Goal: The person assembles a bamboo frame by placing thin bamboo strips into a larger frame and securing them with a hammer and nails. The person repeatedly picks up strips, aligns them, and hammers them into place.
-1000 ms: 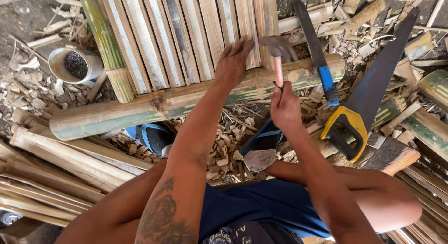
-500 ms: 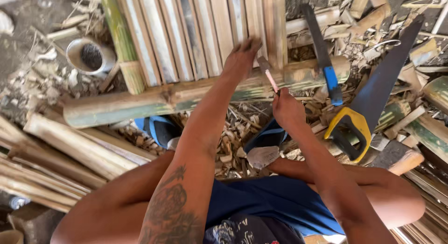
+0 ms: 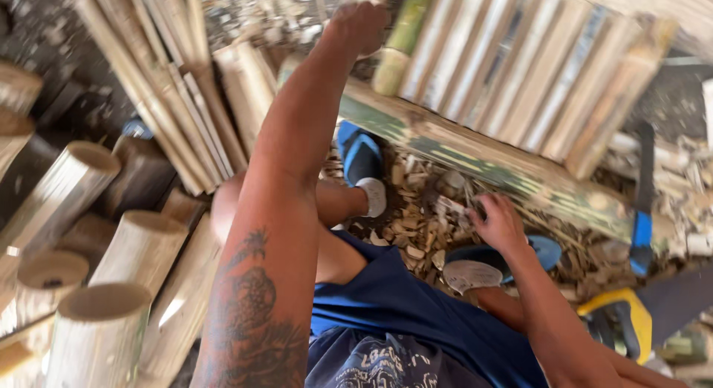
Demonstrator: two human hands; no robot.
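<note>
Landmark: the green bamboo crossbar (image 3: 483, 165) is lying slantwise before the seated person, and every place below is being told from it.
Left hand: the left hand (image 3: 360, 20) is reaching far beyond the crossbar's upper end, closing round something small; blur is hiding what, so I cannot tell.
Right hand: the right hand (image 3: 499, 223) is resting just on the near side of the crossbar, fingers half curled among wood chips (image 3: 416, 232), seemingly holding nothing.
Slat panel: the bamboo slats (image 3: 520, 76) are lying across the crossbar, running away from it.
Handling: the slats are looking light, stiff and liable to split; edges are probably sharp, so gripping flat across the middle seems best.
Tools: a yellow-handled saw (image 3: 631, 321) is lying nearer than the crossbar's lower end; a blue-handled blade (image 3: 642, 210) is sitting beside that end.
Stock: cut bamboo tubes (image 3: 96, 314) are stacking up well apart, leftward.
</note>
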